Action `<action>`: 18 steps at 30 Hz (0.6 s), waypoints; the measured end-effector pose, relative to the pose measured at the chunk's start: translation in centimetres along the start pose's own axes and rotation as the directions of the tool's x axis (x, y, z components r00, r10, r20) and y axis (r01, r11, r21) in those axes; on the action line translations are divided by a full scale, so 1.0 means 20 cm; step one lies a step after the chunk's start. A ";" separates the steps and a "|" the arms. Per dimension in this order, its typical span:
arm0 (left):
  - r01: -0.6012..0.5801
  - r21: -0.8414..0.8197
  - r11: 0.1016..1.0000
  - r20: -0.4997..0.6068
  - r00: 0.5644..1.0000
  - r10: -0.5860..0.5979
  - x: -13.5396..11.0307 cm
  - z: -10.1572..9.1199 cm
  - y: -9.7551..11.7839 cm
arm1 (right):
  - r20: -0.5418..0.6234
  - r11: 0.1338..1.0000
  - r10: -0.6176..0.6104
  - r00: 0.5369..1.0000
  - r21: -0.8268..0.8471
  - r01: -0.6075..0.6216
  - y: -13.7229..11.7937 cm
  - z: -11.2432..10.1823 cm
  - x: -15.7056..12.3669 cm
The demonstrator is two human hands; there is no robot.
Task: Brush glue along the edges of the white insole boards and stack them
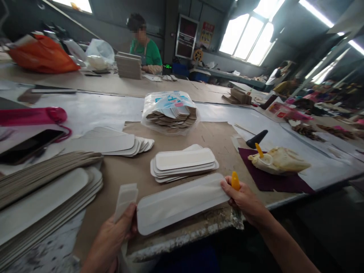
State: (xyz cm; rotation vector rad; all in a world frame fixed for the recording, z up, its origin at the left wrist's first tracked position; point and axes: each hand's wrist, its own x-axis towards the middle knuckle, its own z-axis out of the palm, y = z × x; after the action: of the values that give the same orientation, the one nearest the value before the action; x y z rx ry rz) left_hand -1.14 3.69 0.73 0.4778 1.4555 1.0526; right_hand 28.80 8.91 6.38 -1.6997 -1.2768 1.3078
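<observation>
- Head view: the white strip (pixel 182 203) lies along the near edge of the bench (pixel 216 132).
- Left hand (pixel 113 237): fingers pinch a pale slip (pixel 125 197), thumb touching the strip's 9 o'clock end.
- Right hand (pixel 246 203): fingers curl round a yellow tool (pixel 235 181), thumb on the 3 o'clock end.
- It is probably best to keep both ends flat so the strip cannot slide off.
- The plastic bag (pixel 170 108), at 12 o'clock, holds fanned cut pieces.
</observation>
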 end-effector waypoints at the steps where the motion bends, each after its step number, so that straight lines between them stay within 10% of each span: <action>1: 0.011 -0.029 1.000 0.010 1.000 -0.011 -0.02 0.01 0.02 | 0.001 1.000 0.000 1.000 -0.014 0.000 0.00 0.01 0.00; 10: 0.125 -0.187 0.974 0.166 0.982 -0.094 -0.12 0.04 0.05 | -0.002 0.986 -0.030 1.000 -0.162 0.029 0.01 0.07 0.00; 18: 0.213 0.028 0.977 -0.107 0.972 -0.209 -0.12 0.04 0.06 | -0.063 0.865 -0.318 0.946 -0.428 0.262 0.02 0.12 0.00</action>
State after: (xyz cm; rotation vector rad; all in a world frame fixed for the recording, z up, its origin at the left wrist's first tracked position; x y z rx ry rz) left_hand -0.30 2.52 3.16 0.2918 1.5838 0.8909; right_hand 26.53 8.55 5.37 -1.7445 -1.7446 0.7678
